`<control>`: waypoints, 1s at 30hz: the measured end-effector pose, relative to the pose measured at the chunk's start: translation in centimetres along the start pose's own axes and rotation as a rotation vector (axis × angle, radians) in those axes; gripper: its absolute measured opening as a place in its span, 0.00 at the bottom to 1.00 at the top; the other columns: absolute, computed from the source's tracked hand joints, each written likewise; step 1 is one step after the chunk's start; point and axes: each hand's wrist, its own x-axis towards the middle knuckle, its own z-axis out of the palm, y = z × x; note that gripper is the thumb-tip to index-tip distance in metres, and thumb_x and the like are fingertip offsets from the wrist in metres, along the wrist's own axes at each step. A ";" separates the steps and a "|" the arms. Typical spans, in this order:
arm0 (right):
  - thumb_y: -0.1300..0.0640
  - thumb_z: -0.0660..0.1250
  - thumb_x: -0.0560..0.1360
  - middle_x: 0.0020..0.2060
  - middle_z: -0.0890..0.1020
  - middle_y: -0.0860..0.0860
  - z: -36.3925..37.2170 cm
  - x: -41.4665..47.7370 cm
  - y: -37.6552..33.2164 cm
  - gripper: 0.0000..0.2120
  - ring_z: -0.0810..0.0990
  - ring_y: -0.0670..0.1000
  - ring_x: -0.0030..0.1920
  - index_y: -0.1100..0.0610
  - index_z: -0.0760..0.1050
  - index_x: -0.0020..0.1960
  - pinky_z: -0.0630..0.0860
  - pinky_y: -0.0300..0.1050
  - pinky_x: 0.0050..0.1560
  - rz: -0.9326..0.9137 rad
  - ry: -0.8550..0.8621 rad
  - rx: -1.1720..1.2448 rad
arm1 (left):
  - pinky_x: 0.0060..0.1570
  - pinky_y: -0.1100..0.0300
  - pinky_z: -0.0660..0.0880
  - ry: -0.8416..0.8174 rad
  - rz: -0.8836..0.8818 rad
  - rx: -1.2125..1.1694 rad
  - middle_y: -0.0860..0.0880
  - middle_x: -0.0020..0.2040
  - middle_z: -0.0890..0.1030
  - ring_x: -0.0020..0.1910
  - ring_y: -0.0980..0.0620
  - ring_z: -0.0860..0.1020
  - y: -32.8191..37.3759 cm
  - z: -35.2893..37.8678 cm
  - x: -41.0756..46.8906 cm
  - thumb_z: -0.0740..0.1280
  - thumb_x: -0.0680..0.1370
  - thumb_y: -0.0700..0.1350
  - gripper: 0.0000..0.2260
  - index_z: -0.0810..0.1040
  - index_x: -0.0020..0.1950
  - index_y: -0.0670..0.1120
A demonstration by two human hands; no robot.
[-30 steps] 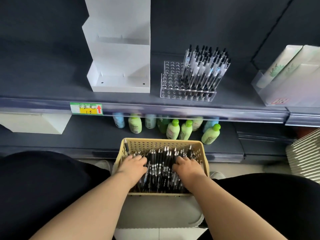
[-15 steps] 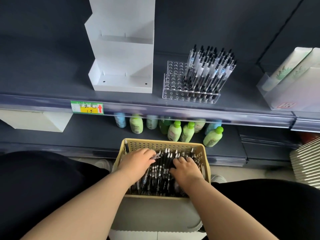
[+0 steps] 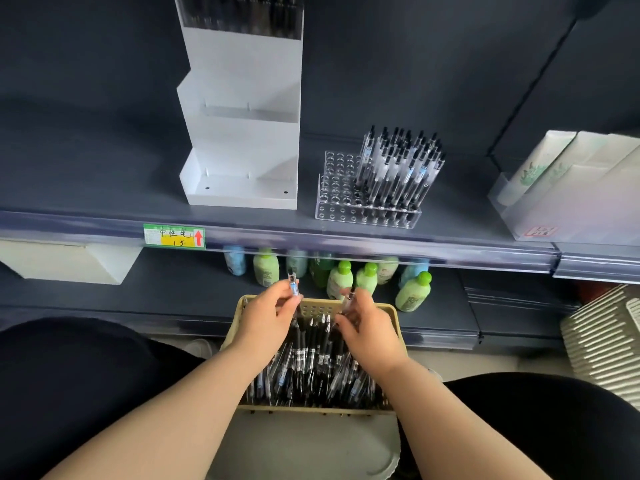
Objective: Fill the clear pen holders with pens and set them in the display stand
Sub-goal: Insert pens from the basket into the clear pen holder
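1. Display stand point(image 3: 242, 133): white and stepped, on the upper shelf point(image 3: 104, 199) at left. The lower two tiers are bare, presumably waiting for filled holders. Dark pen shapes show behind the top tier's front, too dim to be sure.
2. Left hand point(image 3: 268, 317): fingers curled, pinching one pen point(image 3: 293, 284) near its lower end. The clear barrel is upright, above the basket's far rim. The forearm reaches forward from bottom left and the wrist is roughly straight. Judged: the pen is lifted clear for carrying up.
3. Basket point(image 3: 393, 315): beige and perforated, between the knees below the shelf, so both hands reach the stock easily. The loose pens point(image 3: 311, 362) lie heaped in it, mostly lengthwise.
4. Right hand point(image 3: 367, 327): back of the hand up, fingers bent, pinching a second pen point(image 3: 350, 296) that points up and away. It is over the basket's far end, near the left hand but apart from it.
5. Clear pen holder point(image 3: 341, 199): on the upper shelf, just right of the stand. Its right part is packed with standing pens point(image 3: 398, 164), its left holes are empty. Judged: part filled, so it is not yet due for the stand.
6. Green bottles point(image 3: 412, 292): on the lower shelf behind the basket, not involved.
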 end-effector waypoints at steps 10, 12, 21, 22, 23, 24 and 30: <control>0.50 0.61 0.77 0.34 0.77 0.48 -6.7 3.7 -6.5 0.08 0.74 0.46 0.34 0.50 0.68 0.40 0.69 0.37 0.34 -0.189 0.396 0.121 | 0.46 0.75 0.71 0.142 0.198 -0.198 0.61 0.45 0.81 0.46 0.67 0.77 9.2 -1.0 2.8 0.68 0.75 0.48 0.09 0.77 0.55 0.55; 0.51 0.62 0.77 0.34 0.76 0.49 -8.8 5.0 -8.0 0.09 0.73 0.47 0.35 0.50 0.68 0.39 0.69 0.39 0.35 -0.232 0.486 0.124 | 0.45 0.77 0.70 0.173 0.230 -0.247 0.62 0.45 0.80 0.46 0.68 0.77 10.9 -1.4 4.3 0.69 0.75 0.48 0.09 0.77 0.55 0.55; 0.55 0.65 0.76 0.35 0.77 0.39 -16.0 11.3 -12.1 0.08 0.78 0.38 0.37 0.43 0.68 0.48 0.70 0.27 0.37 -0.411 0.588 0.134 | 0.44 0.74 0.72 0.229 0.403 -0.332 0.63 0.42 0.81 0.43 0.65 0.78 15.5 -3.6 11.3 0.71 0.73 0.46 0.11 0.75 0.49 0.61; 0.54 0.64 0.77 0.35 0.78 0.39 -16.2 11.9 -12.1 0.06 0.79 0.39 0.37 0.43 0.69 0.47 0.71 0.27 0.38 -0.416 0.589 0.122 | 0.44 0.74 0.72 0.232 0.417 -0.331 0.64 0.42 0.81 0.43 0.65 0.79 15.8 -3.6 11.9 0.71 0.73 0.46 0.11 0.75 0.49 0.62; 0.53 0.63 0.77 0.35 0.79 0.39 -16.3 12.5 -11.9 0.05 0.79 0.40 0.37 0.44 0.69 0.47 0.71 0.27 0.37 -0.414 0.585 0.114 | 0.45 0.73 0.73 0.232 0.428 -0.334 0.63 0.42 0.81 0.43 0.64 0.79 15.9 -3.6 12.4 0.71 0.73 0.46 0.11 0.75 0.49 0.62; 0.52 0.63 0.77 0.34 0.78 0.38 -16.2 12.9 -11.8 0.04 0.79 0.39 0.37 0.44 0.70 0.46 0.70 0.26 0.37 -0.411 0.578 0.106 | 0.45 0.72 0.73 0.231 0.435 -0.340 0.62 0.42 0.81 0.43 0.64 0.79 16.0 -3.4 12.8 0.71 0.73 0.46 0.11 0.75 0.49 0.62; 0.51 0.64 0.77 0.35 0.77 0.37 -15.3 14.5 -10.8 0.04 0.77 0.42 0.38 0.49 0.76 0.50 0.71 0.30 0.37 -0.372 0.511 -0.045 | 0.47 0.69 0.75 0.203 0.407 -0.349 0.60 0.43 0.82 0.43 0.63 0.79 15.6 -2.3 13.5 0.71 0.73 0.44 0.10 0.77 0.51 0.56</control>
